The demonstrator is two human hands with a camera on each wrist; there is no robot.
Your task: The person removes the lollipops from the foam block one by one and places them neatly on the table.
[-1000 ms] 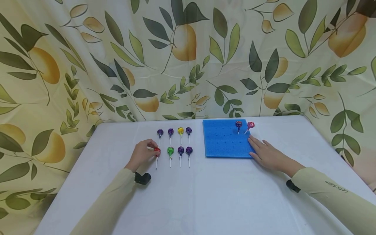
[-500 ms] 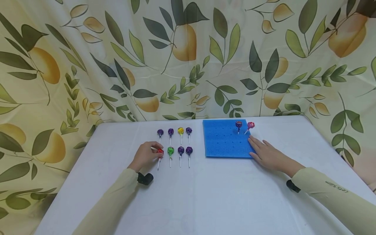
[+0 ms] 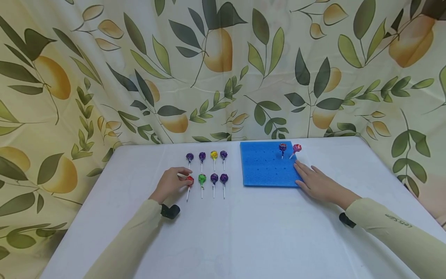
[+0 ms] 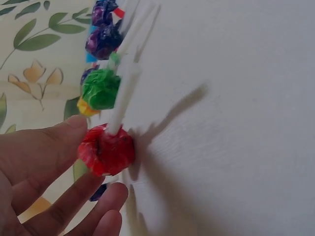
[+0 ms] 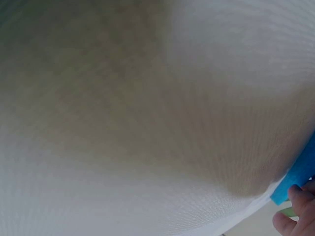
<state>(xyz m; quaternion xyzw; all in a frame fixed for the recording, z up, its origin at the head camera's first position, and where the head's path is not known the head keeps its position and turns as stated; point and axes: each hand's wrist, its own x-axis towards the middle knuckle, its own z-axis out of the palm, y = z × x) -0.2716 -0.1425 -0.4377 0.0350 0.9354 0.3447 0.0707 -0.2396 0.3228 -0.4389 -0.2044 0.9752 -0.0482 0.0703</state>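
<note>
My left hand [image 3: 170, 183] holds a red-wrapped lollipop [image 4: 107, 151] by its candy head, between the thumb and a finger. Its white stick points toward the near side of the table. Just right of it lies a green lollipop [image 3: 202, 178], followed by two purple ones in the same row. My right hand [image 3: 318, 184] lies flat with straight fingers, its fingertips at the right edge of a blue foam board [image 3: 259, 180]. A dark purple lollipop [image 3: 282, 147] and a pink lollipop [image 3: 297, 148] stand in the board's far right part, the pink one leaning right.
Behind the near row lies a far row of lollipops: purple ones, such as this purple lollipop [image 3: 189, 157], and a yellow lollipop [image 3: 214, 155]. Rows of small holes mark the board. A white cloth [image 3: 244, 232] covers the table, and a patterned curtain [image 3: 223, 97] hangs behind it.
The red lollipop has shifted slightly right with my left hand, and its stick now slants a little. My right hand and the board have stayed in place.
</note>
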